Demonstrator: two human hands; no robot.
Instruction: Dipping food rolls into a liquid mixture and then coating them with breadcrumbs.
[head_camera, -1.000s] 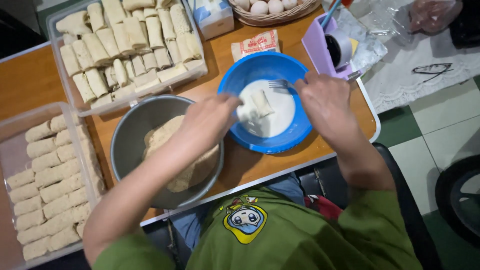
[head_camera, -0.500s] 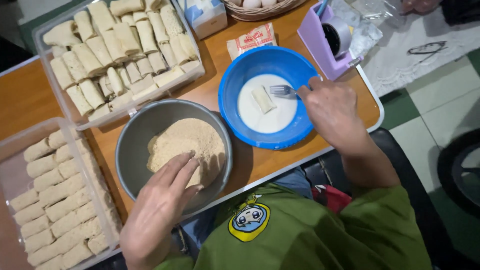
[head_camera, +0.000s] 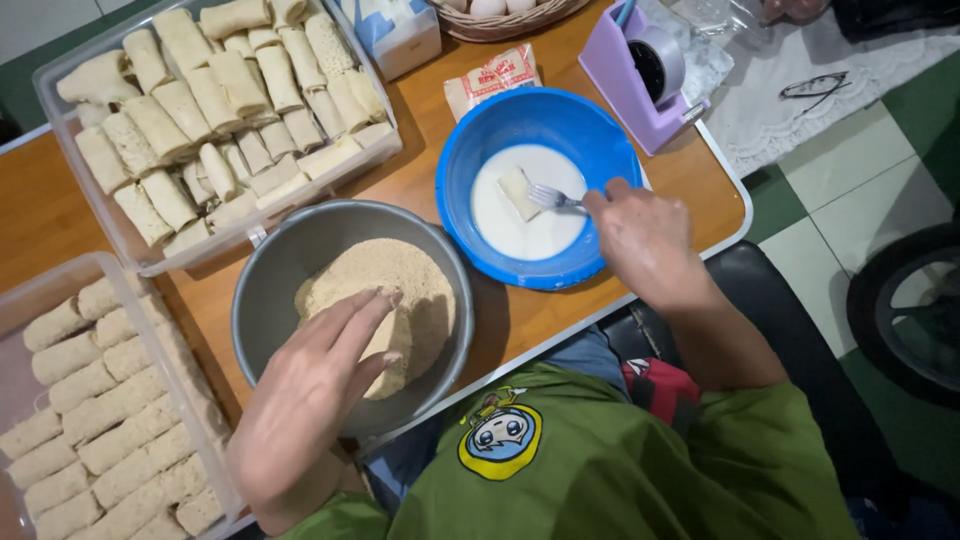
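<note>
My right hand (head_camera: 640, 235) grips a metal fork (head_camera: 552, 198) whose tines press a pale roll (head_camera: 518, 192) lying in white batter inside a blue bowl (head_camera: 590, 135). My left hand (head_camera: 320, 375) lies flat, fingers apart, on a mound of breadcrumbs (head_camera: 390, 290) in a grey metal bowl (head_camera: 275, 265). Nothing shows in that hand. Both bowls sit side by side on a wooden table (head_camera: 420, 170).
A clear tray of uncoated rolls (head_camera: 215, 100) stands behind the bowls. A second clear tray with crumbed rolls (head_camera: 95, 410) sits at the left. A purple tape dispenser (head_camera: 650, 75), a small packet (head_camera: 490, 78) and a basket of eggs (head_camera: 500, 10) line the far edge.
My left hand left the blue bowl and came down onto the breadcrumbs in the grey bowl. My right hand stayed at the blue bowl with the fork on the roll.
</note>
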